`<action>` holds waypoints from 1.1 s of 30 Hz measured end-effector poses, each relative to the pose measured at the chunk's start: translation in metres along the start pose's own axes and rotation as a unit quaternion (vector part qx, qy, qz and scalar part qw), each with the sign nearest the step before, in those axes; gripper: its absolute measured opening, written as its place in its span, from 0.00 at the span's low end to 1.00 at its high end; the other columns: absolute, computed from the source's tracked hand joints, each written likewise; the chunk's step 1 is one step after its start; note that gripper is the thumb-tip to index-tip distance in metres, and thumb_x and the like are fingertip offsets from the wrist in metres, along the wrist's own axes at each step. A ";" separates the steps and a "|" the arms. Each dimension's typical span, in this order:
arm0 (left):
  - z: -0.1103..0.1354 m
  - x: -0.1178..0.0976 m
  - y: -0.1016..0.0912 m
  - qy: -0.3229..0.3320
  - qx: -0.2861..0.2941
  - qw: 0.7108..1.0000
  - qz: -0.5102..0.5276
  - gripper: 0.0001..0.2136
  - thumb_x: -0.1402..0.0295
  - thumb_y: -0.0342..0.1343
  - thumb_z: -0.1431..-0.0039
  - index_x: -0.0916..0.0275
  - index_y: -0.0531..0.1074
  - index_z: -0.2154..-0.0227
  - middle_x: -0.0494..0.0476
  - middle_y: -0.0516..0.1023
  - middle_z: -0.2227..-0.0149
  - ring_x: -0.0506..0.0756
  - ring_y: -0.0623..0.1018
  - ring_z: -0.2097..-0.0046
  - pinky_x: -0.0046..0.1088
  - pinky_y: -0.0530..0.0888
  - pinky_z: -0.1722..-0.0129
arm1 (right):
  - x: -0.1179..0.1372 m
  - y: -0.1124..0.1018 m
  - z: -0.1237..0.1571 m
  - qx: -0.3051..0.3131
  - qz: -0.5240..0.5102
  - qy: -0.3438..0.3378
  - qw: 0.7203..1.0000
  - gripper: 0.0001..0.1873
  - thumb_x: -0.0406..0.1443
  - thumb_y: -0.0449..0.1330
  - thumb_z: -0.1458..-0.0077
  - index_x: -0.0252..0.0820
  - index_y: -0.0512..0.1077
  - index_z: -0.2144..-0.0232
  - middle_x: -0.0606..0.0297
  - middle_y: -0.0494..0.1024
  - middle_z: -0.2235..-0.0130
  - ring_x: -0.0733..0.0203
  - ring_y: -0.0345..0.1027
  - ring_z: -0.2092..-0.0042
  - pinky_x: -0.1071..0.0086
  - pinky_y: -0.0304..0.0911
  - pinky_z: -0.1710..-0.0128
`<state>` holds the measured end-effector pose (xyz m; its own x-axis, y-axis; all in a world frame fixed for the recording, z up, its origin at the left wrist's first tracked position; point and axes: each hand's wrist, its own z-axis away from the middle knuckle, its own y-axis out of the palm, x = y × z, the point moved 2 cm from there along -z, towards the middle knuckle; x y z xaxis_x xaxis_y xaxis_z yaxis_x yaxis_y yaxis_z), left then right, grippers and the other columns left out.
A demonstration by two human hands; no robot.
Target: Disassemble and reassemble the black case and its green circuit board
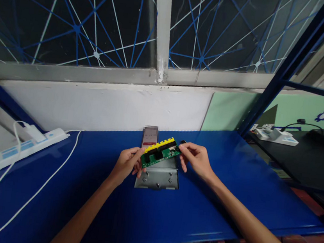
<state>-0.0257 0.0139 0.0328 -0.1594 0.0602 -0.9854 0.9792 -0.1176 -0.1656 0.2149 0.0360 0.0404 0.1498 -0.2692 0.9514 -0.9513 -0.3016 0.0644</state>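
Observation:
A green circuit board [160, 155] with a yellow strip along its far edge is held up above the table, tilted so its right end is higher. My left hand [129, 160] pinches the board's left end. At the right end my right hand [195, 157] grips the corner between thumb and fingers. Under the board lies a grey metal plate or open casing [157, 179] with several small posts on it; the board covers part of it. Behind the board a phone [150, 135] with a lit screen is partly hidden.
The blue table [198, 209] stands against a white wall below a window. To the left lies a white power strip [22, 151] with a white cable [55, 171] running forward. A dark table at right carries another white power strip [278, 136]. Blue frame posts rise on both sides.

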 end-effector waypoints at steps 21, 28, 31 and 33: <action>-0.003 -0.003 -0.008 -0.036 0.020 0.998 0.043 0.16 0.51 0.48 0.37 0.60 0.60 0.64 0.56 0.78 0.72 0.48 0.73 0.83 0.17 0.57 0.88 | 0.002 -0.004 -0.001 0.020 -0.001 0.003 1.000 0.17 0.44 0.62 0.45 0.38 0.73 0.58 0.70 0.72 0.75 0.71 0.65 0.85 0.75 0.57 0.87; -0.003 -0.007 -0.017 -0.013 0.011 1.000 0.008 0.18 0.55 0.51 0.38 0.63 0.68 0.54 0.58 0.77 0.69 0.48 0.70 0.78 0.19 0.59 0.85 | -0.002 0.001 -0.001 0.039 -0.007 0.041 0.998 0.19 0.46 0.64 0.48 0.38 0.69 0.60 0.69 0.71 0.73 0.66 0.70 0.80 0.74 0.65 0.86; -0.001 -0.011 -0.021 0.002 0.036 0.998 -0.046 0.19 0.56 0.54 0.40 0.64 0.71 0.52 0.52 0.70 0.77 0.48 0.66 0.79 0.20 0.60 0.83 | -0.002 -0.001 -0.001 0.047 0.052 0.063 0.996 0.20 0.48 0.64 0.50 0.38 0.68 0.62 0.68 0.70 0.71 0.67 0.69 0.79 0.76 0.64 0.87; 0.001 -0.013 -0.023 0.014 0.058 0.993 -0.101 0.19 0.57 0.56 0.42 0.63 0.72 0.52 0.50 0.68 0.78 0.47 0.64 0.79 0.20 0.59 0.82 | -0.001 -0.003 -0.001 0.066 0.098 0.078 0.990 0.20 0.48 0.64 0.50 0.38 0.69 0.64 0.67 0.70 0.70 0.67 0.69 0.79 0.76 0.64 0.87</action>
<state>-0.0463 0.0151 0.0498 -0.3461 0.1206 -0.9304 0.9062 -0.2139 -0.3648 0.2176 0.0384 0.0393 -0.0864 -0.1934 0.9773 -0.9132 -0.3767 -0.1553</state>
